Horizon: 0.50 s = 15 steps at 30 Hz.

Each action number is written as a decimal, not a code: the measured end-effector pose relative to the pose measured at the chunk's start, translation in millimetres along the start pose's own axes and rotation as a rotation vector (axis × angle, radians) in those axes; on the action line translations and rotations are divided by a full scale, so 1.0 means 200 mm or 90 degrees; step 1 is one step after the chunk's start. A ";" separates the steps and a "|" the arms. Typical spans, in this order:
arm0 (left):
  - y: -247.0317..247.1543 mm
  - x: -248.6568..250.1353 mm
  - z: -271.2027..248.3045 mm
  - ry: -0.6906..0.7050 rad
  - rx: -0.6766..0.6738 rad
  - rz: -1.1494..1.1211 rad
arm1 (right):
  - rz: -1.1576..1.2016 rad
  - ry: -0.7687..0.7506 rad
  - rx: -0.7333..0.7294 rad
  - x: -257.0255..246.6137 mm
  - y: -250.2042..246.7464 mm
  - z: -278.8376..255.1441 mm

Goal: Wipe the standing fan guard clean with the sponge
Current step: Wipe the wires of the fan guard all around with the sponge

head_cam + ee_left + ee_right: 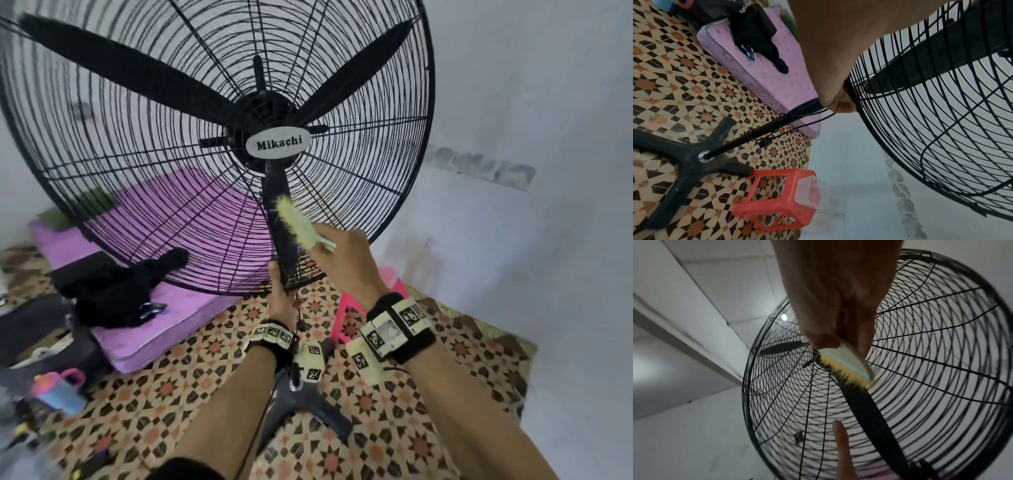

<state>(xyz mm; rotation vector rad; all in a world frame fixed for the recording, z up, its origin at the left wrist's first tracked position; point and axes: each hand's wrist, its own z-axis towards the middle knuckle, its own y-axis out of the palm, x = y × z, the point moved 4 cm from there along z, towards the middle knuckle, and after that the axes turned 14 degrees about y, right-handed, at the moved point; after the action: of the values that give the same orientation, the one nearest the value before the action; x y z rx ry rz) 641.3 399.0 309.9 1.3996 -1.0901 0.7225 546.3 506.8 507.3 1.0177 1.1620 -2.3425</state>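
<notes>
A big black standing fan fills the head view, its wire guard (144,144) round black blades and a hub badge reading Mikachi (279,144). My right hand (346,260) pinches a pale green sponge (301,224) with a yellow fuzzy side, pressed against the lower guard beside the bottom blade (282,219). In the right wrist view the sponge (849,365) lies on the wires of the guard (931,353). My left hand (279,291) grips the guard's bottom rim (851,92); in the left wrist view its fingers (838,104) curl round that rim.
A purple mattress (164,322) with black clothes (113,287) lies on the patterned floor behind the fan. A red plastic stool (777,199) stands by the fan's cross-shaped base (688,162) and pole (756,134). A blue and pink cup (60,390) sits at the left. White walls are close on the right.
</notes>
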 end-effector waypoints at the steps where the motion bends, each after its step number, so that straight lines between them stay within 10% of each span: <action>1: 0.00 0.00 0.00 0.000 -0.003 0.006 | 0.000 -0.002 0.032 0.00 -0.02 0.01; 15: 0.00 0.02 -0.02 -0.012 0.034 -0.016 | -0.008 0.017 0.135 -0.09 -0.05 0.05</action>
<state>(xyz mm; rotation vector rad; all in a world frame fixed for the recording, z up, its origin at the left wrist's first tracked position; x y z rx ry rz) 643.7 402.5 313.6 1.4647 -1.0727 0.7265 548.2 505.3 529.1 1.1166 0.9458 -2.5102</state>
